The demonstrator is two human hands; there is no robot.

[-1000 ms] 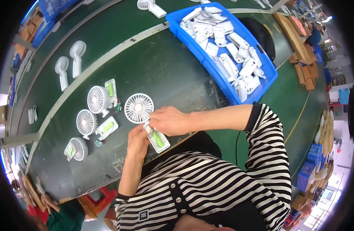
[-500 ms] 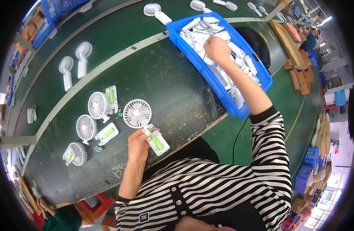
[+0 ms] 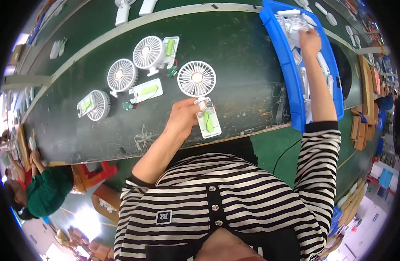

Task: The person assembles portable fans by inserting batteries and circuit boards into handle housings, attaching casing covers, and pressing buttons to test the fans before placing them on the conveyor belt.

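My left hand (image 3: 182, 117) is closed around the neck of a white handheld fan (image 3: 197, 78), near the table's front edge. The fan's round grille points up and away from me. Its handle is uncovered, showing a green battery (image 3: 208, 122) inside the white shell. Over on the right, my right hand (image 3: 310, 43) reaches into a blue bin (image 3: 278, 54) full of white plastic parts (image 3: 291, 24). Its fingers are curled among the parts, and their tips are partly hidden, so what they grip cannot be made out.
Left of the held fan lie more opened fans (image 3: 147, 52) with green batteries and small circuit boards (image 3: 171, 71). A pale rail (image 3: 165, 21) runs behind the dark green table (image 3: 239, 65). Another person in a green top (image 3: 47, 191) sits at far left. Cardboard boxes (image 3: 360, 130) stand at right.
The view has shifted, so the table and fans appear higher and further right. My left hand keeps its hold on the fan; my right hand is still inside the bin, among the parts.
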